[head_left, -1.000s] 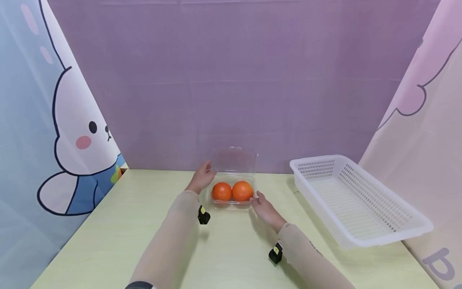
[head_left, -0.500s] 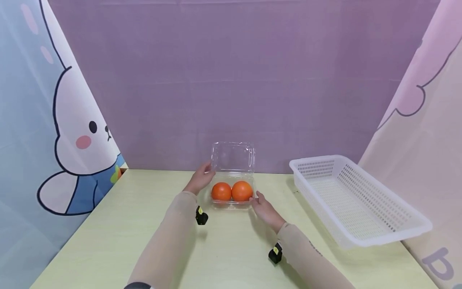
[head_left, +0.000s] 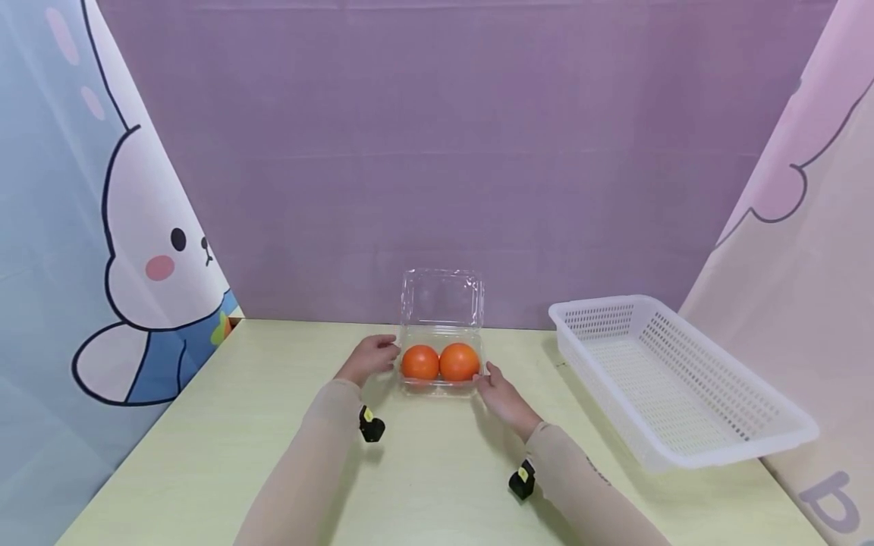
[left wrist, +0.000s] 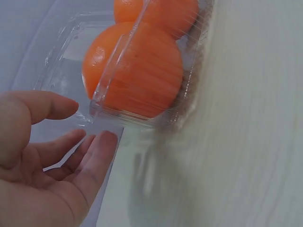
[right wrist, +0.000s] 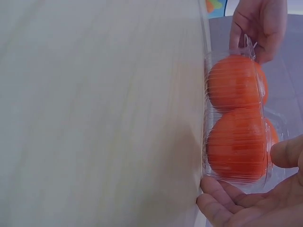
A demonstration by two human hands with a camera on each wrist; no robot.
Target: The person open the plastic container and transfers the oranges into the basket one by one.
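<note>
While the right grip clamps the clear clamshell box near the surface's far edge, the left grip hovers beside it, thumb and fingers apart; two oranges are already inside, the raised lid seemingly left to close.

Two fruits, one clamshell, one basket
</note>
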